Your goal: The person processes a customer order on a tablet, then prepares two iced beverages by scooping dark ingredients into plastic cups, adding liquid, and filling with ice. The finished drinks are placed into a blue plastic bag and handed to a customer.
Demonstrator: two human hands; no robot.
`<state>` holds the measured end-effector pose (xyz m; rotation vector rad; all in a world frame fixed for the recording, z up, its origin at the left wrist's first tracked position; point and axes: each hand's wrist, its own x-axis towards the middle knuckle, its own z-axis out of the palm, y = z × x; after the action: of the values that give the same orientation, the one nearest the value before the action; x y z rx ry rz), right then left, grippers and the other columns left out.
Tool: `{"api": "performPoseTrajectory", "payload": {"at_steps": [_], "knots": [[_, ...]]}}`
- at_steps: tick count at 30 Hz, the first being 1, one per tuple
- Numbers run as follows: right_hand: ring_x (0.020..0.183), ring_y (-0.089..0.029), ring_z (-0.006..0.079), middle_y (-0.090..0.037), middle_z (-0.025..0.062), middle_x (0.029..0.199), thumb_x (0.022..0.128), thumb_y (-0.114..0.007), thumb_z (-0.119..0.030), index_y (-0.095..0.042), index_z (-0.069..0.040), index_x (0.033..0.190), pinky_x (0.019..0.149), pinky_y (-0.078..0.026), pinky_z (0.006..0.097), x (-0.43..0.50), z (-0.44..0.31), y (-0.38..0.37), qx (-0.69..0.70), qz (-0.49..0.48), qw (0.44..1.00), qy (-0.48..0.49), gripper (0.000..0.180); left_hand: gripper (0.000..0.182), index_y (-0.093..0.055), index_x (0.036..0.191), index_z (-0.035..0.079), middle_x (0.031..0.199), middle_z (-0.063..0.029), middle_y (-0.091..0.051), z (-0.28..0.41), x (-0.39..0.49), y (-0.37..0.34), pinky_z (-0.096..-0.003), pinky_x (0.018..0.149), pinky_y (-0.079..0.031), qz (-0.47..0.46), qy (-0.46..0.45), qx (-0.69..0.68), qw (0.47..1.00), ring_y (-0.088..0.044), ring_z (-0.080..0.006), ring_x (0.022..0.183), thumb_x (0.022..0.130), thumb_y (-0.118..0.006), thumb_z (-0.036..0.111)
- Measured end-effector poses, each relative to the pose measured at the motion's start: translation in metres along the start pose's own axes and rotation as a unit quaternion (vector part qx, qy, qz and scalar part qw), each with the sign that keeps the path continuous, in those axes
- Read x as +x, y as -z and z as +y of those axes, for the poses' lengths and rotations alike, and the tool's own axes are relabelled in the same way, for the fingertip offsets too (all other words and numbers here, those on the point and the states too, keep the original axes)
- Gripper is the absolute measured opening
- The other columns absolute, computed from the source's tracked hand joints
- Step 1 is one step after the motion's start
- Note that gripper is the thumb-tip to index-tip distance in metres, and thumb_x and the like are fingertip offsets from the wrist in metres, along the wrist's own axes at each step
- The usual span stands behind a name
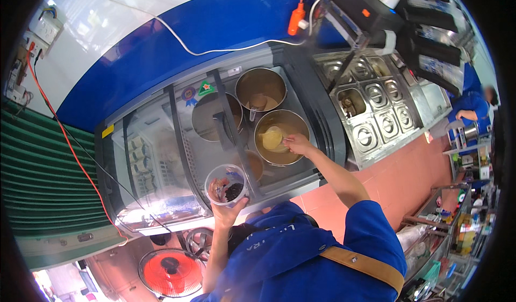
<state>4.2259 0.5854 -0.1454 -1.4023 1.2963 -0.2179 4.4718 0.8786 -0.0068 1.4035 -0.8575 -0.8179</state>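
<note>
My right hand (297, 144) grips the handle of a clear scoop (272, 138) filled with pale yellow liquid, over a round steel pot (258, 142) inside the chest freezer. In my left hand (229, 211) is a clear plastic cup (226, 185) with dark and reddish-brown pieces at its bottom, held above the freezer's glass lid. Behind the first pot stands another steel pot (262, 78) with a scoop resting in it. A further round pot (205, 116) shows through the glass, and a smaller container of brown liquid lies partly under the lid's edge.
Steel pans with lids (366, 136) sit in a counter right of the freezer (328, 140); one pan (350, 102) is uncovered. A white cable (193, 53) runs along the blue wall. A red fan (171, 271) stands at lower left. Another person (469, 110) is at far right.
</note>
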Motion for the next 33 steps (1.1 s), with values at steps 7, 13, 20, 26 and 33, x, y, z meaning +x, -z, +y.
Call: {"api": "performPoseTrajectory", "payload": {"at_steps": [7,13,20,26,33], "knots": [[0.074,-0.06,0.0129,-0.067,0.0039,0.081,0.097,-0.065,-0.04,-0.07,-0.003,0.089,0.066,-0.047,0.0306,-0.055,-0.022,0.01,-0.03,0.162,0.983,0.084,0.038,0.113,-0.025,0.152,0.002,0.138,-0.0218,-0.049,0.021,0.013,0.001,-0.0471,0.111,-0.043,-0.059,-0.054,0.012,0.997,-0.051,-0.0317,0.13,0.065,-0.096,0.014],[0.067,-0.049,0.0088,-0.058,-0.0036,0.074,0.099,-0.063,-0.037,-0.065,-0.012,0.08,0.062,-0.037,0.0267,-0.103,-0.055,0.024,0.256,0.12,0.956,0.074,0.032,0.116,-0.023,0.152,0.003,0.141,-0.0221,-0.048,0.027,0.031,-0.007,-0.0479,0.112,-0.043,-0.108,-0.117,-0.005,0.987,-0.051,-0.0325,0.131,0.064,-0.097,0.015],[0.08,-0.054,0.0064,-0.061,-0.0043,0.088,0.101,-0.065,-0.032,-0.065,-0.012,0.098,0.073,-0.042,0.0226,-0.119,-0.083,0.053,0.366,0.08,0.918,0.128,0.021,0.11,-0.026,0.153,0.008,0.144,-0.0167,-0.047,0.038,0.048,-0.023,-0.0499,0.113,-0.042,-0.14,-0.143,-0.015,0.98,-0.049,-0.0305,0.133,0.066,-0.093,0.008],[0.08,-0.052,0.0058,-0.058,-0.0057,0.086,0.101,-0.065,-0.031,-0.064,-0.011,0.099,0.073,-0.041,0.0228,-0.133,-0.099,0.066,0.346,0.076,0.925,0.135,0.02,0.111,-0.027,0.153,0.007,0.143,-0.0162,-0.048,0.036,0.05,-0.027,-0.0478,0.112,-0.042,-0.138,-0.129,-0.022,0.982,-0.05,-0.0293,0.132,0.064,-0.094,0.011],[0.069,-0.043,0.0044,-0.056,-0.0067,0.074,0.098,-0.067,-0.034,-0.063,-0.013,0.083,0.063,-0.031,0.0238,-0.137,-0.102,0.047,0.289,0.139,0.938,0.128,0.027,0.113,-0.027,0.151,0.001,0.142,-0.0191,-0.049,0.011,0.057,-0.042,-0.0446,0.109,-0.046,-0.15,-0.083,0.048,0.984,-0.054,-0.0306,0.13,0.064,-0.096,0.018]]}}
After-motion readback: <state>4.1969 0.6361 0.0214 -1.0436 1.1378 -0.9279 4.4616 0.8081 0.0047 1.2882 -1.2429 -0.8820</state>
